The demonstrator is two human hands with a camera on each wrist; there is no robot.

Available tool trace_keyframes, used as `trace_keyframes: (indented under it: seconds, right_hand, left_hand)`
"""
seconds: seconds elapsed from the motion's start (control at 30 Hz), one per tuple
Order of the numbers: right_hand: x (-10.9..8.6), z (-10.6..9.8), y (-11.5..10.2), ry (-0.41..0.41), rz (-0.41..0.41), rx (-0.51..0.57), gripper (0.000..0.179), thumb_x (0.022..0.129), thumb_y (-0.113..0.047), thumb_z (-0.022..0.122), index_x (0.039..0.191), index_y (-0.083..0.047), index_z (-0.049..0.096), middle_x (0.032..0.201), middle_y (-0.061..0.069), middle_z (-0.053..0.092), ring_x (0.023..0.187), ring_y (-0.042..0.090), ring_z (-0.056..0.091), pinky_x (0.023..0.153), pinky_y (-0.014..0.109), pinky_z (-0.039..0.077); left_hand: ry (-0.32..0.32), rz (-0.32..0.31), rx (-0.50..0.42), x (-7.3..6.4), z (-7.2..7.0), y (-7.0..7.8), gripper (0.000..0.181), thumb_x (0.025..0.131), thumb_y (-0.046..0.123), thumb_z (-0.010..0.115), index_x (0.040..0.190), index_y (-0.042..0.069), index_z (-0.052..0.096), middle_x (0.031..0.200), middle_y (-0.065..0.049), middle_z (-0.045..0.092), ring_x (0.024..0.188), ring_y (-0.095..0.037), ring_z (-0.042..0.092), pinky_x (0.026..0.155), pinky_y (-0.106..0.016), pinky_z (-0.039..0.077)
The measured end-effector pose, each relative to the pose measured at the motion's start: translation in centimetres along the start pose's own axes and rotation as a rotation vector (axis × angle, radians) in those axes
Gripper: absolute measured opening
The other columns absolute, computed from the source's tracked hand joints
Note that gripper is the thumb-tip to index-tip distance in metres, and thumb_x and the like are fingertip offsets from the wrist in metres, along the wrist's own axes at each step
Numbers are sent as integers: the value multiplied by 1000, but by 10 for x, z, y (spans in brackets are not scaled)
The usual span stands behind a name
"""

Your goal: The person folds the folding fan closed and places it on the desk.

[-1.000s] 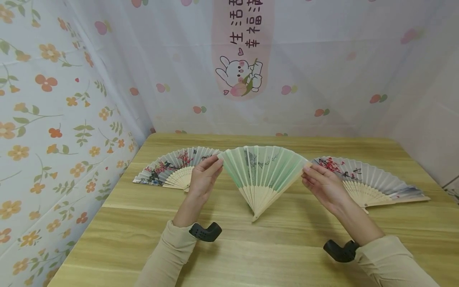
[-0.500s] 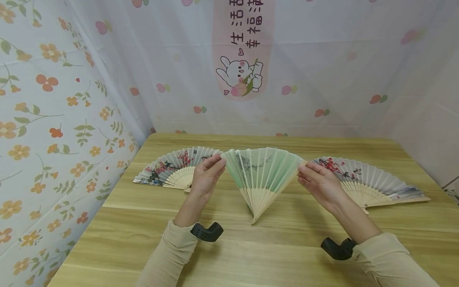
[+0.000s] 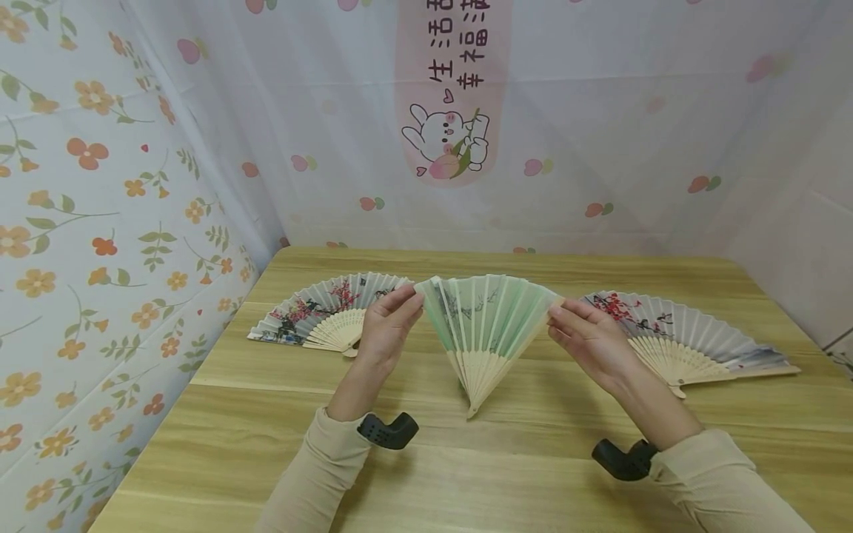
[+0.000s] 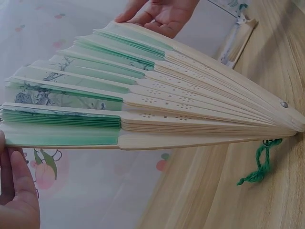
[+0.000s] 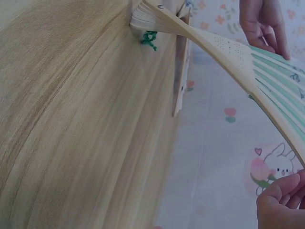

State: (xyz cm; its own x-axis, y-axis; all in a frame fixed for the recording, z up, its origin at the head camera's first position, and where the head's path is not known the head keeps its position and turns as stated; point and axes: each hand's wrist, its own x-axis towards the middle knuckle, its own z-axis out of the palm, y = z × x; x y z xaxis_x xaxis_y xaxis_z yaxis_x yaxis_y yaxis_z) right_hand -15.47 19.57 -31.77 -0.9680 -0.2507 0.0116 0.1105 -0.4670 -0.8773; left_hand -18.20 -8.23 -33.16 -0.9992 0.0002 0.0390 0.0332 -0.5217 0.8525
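Over the table (image 3: 493, 481), the left hand (image 3: 383, 326) and right hand (image 3: 593, 337) pinch opposite upper corners of the partly spread green folding fan (image 3: 489, 318), presumably since that controls how wide it spreads.

Head view looks forward and down; nearer wrist views share the green fan (image 3: 494, 317).

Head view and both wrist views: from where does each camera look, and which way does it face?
Head: worn on the head, facing forward and down at the green fan and tabletop; left hand, right hand and both sleeves show.
Left wrist: on that wrist, facing the green fan and backdrop; both hands show partly.
Right wrist: on that wrist, facing the green fan and tabletop; both hands show partly.
Both wrist views share the green tassel.
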Motion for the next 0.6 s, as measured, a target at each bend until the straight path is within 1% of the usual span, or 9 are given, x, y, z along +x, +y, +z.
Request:
trace_keyframes:
  seconds: [0.2, 0.37, 0.6]
  right_hand:
    - [1, 3, -1, 4, 5, -31, 15, 89, -3, 50, 86, -8, 64, 84, 1, 58, 79, 13, 55, 74, 21, 48]
    - [2, 5, 0, -11, 0, -27, 18, 90, -2, 49, 85, -9, 65, 84, 1, 59, 79, 12, 56, 74, 21, 48]
    - [5, 9, 2, -43, -4, -13, 18, 89, -2, 49, 84, -9, 65, 84, 1, 59, 79, 12, 56, 74, 21, 48]
  left_hand:
    - [-29, 8, 10, 0, 4, -1, 22, 84, -5, 55, 83, 14, 66, 85, 1, 60, 77, -7, 57, 77, -20, 47]
    - [-33, 15, 18, 0, 6, -2, 24, 84, -5, 54, 82, 15, 66, 85, 1, 60, 77, -7, 57, 76, -19, 47]
    - [-62, 25, 41, -1, 9, -2, 22, 85, -4, 54, 85, 15, 67, 90, 0, 60, 82, -8, 58, 84, -25, 45]
